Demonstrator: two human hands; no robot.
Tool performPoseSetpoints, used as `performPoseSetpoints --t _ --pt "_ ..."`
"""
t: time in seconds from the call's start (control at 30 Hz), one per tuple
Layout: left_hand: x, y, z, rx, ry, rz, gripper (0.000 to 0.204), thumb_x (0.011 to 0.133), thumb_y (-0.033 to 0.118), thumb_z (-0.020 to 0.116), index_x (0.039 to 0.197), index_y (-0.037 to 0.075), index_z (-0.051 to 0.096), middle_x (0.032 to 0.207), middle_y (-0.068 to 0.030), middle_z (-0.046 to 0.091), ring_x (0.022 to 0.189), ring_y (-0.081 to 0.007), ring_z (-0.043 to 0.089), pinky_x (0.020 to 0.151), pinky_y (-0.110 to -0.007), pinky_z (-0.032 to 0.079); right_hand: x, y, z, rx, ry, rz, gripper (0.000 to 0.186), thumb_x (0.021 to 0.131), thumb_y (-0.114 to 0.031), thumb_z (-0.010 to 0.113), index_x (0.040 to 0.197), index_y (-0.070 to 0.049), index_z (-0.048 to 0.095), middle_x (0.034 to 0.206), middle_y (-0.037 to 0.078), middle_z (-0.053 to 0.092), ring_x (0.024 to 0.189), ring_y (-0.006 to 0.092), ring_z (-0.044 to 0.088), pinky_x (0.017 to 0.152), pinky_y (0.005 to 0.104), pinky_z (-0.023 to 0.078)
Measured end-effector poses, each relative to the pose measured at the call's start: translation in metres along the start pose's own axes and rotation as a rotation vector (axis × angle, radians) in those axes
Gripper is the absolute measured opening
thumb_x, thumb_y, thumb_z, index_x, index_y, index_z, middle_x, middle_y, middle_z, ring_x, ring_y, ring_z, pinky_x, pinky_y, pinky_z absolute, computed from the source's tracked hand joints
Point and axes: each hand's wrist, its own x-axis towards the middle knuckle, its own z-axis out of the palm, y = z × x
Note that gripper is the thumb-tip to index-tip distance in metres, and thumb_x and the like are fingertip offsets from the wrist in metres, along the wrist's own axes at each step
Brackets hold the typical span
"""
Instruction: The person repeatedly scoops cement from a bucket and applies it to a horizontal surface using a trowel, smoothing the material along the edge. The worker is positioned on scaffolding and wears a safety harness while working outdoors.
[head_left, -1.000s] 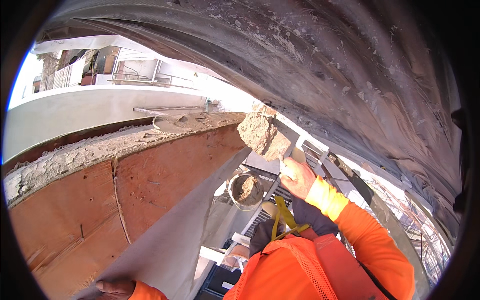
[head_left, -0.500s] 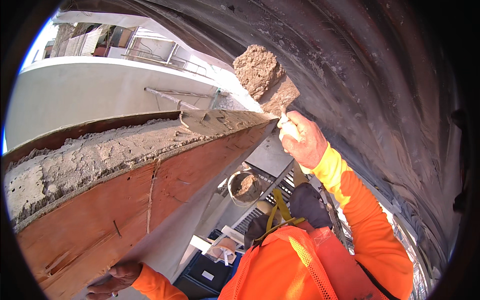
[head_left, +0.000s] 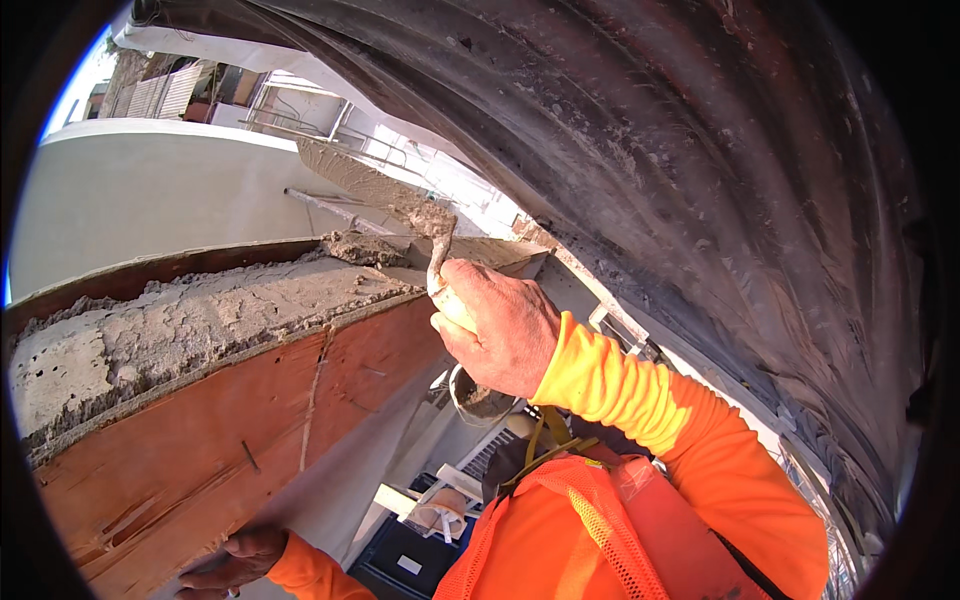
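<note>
My right hand (head_left: 500, 325) is closed round the pale handle of a trowel (head_left: 365, 180). The mortar-smeared blade is tilted up over the top of a wall (head_left: 210, 310), which is edged by reddish boards. Below the blade, a lump of wet mortar (head_left: 365, 248) sits on that top, next to a smoother mortar strip running toward the wall's end. Low on the left, in shade, my left hand (head_left: 235, 565) is beside the lower part of the board (head_left: 200, 440), fingers stretched out and holding nothing. Whether it touches the board I cannot tell.
A bucket (head_left: 480, 395) with mortar in it stands below, partly hidden by my right hand. Near it are a dark box (head_left: 405, 555) and a pinkish container (head_left: 440, 515). A dark draped sheet (head_left: 700, 180) hangs along the right; a pale wall (head_left: 150, 185) rises beyond.
My right hand has moved left and toward me with the trowel. The mortar lump that was on the blade now lies on the wall top. My left hand has barely moved.
</note>
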Motion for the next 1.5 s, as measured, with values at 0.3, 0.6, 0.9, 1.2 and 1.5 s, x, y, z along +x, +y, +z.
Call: performPoseSetpoints --t 0.3,0.6,0.9,1.2,1.5 --pt "0.001 0.001 0.003 -0.020 0.017 0.038 0.070 0.113 0.048 0.039 0.161 -0.002 0.037 0.171 -0.0211 0.028 0.159 -0.0368 0.021 0.127 -0.057 0.017 0.045 0.105 -0.003 0.108 -0.459 0.771 0.036 0.097 -0.029 0.061 0.115 0.003 0.060 0.097 0.021 0.071 0.073 0.0300 0.070 0.059 0.0446 0.057" --pt "-0.001 0.002 0.000 -0.015 -0.006 -0.009 0.072 0.112 0.051 0.039 0.161 -0.002 0.037 0.173 -0.0206 0.024 0.160 -0.0364 0.018 0.127 -0.057 0.014 0.101 0.113 0.011 0.314 -0.628 0.916 0.024 0.097 -0.026 0.062 0.100 -0.002 0.064 0.080 0.006 0.062 0.061 0.0182 0.062 0.046 0.0374 0.053" --pt "-0.001 0.001 0.001 -0.038 -0.003 -0.029 0.073 0.111 0.054 0.040 0.162 0.002 0.038 0.173 -0.0190 0.024 0.159 -0.0371 0.020 0.127 -0.058 0.016 0.128 0.082 -0.002 0.330 -0.747 0.891 0.020 0.099 -0.025 0.061 0.100 -0.005 0.061 0.078 0.002 0.057 0.059 0.0134 0.058 0.044 0.0325 0.052" --pt "0.000 0.003 0.001 -0.036 -0.005 -0.041 0.074 0.111 0.055 0.041 0.162 0.002 0.037 0.173 -0.0185 0.024 0.160 -0.0362 0.019 0.127 -0.058 0.014 0.131 0.031 -0.014 0.408 -0.740 0.827 0.026 0.103 -0.033 0.060 0.104 -0.007 0.063 0.081 -0.001 0.057 0.060 0.0099 0.057 0.047 0.0295 0.054" --pt "0.001 0.003 -0.001 -0.042 -0.005 -0.035 0.074 0.111 0.055 0.041 0.163 0.003 0.036 0.174 -0.0173 0.024 0.161 -0.0350 0.017 0.128 -0.057 0.012 0.102 -0.005 -0.044 0.814 -0.527 0.767 0.029 0.104 -0.033 0.062 0.112 -0.005 0.064 0.085 0.000 0.061 0.065 0.0094 0.060 0.049 0.0287 0.055"
